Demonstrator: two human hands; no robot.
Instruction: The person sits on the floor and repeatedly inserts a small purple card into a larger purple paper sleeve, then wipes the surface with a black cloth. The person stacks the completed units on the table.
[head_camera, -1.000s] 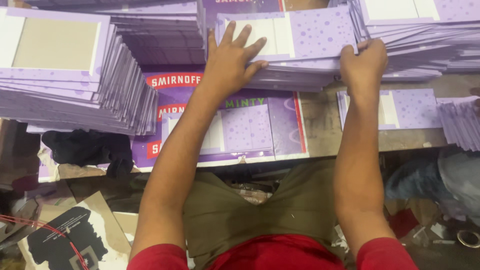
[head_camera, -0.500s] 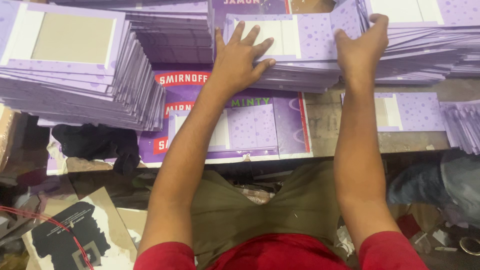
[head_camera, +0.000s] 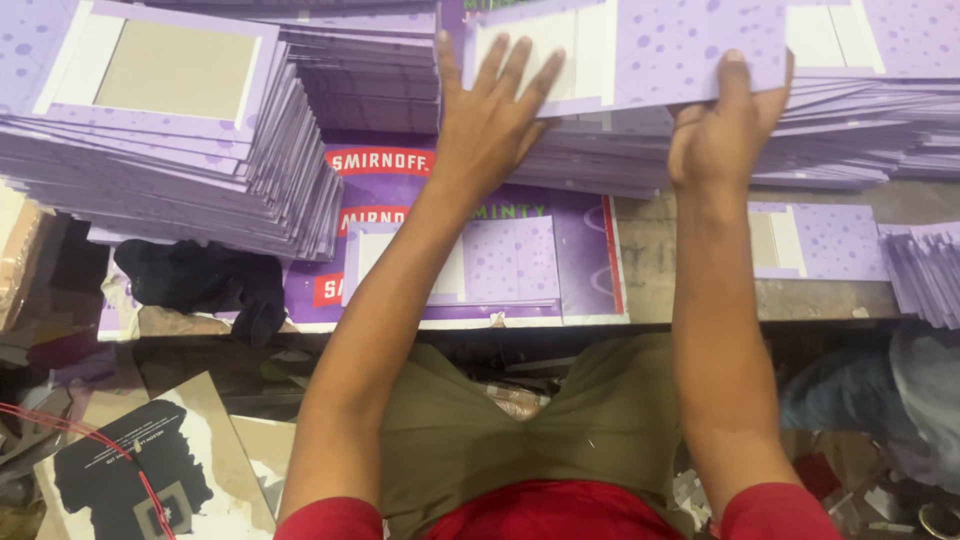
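Right now, seen from the head camera looking down, both arms reach forward over a grey work surface (head_camera: 690, 290) crowded with purple card. The left hand (head_camera: 490, 125) lies flat, fingers spread apart, palm down on the top purple dotted card sheet with a white panel (head_camera: 640, 50), which sits uppermost on a tall, slightly fanned stack of the same purple sheets (head_camera: 620, 160) at the far side of the surface. The right hand (head_camera: 720, 140) is closed on the near edge of that same top sheet, thumb on its upper face and the other fingers curled beneath, so the edge is pinched between them.

To the left stands another thick stack of purple sheets with a grey square panel on top (head_camera: 170, 130), its edges splayed like steps. Between the arms, flat on the surface, lies a darker purple printed board with red bands (head_camera: 570, 260), and on it a small folded purple dotted card (head_camera: 500, 260). A similar small card (head_camera: 820, 240) lies just right of the right forearm. A crumpled black cloth (head_camera: 200, 280) rests at the foot of the left stack. Lower left, a brown cardboard piece with a black shape (head_camera: 130, 470) and a red wire (head_camera: 110, 440) lie below the surface edge.
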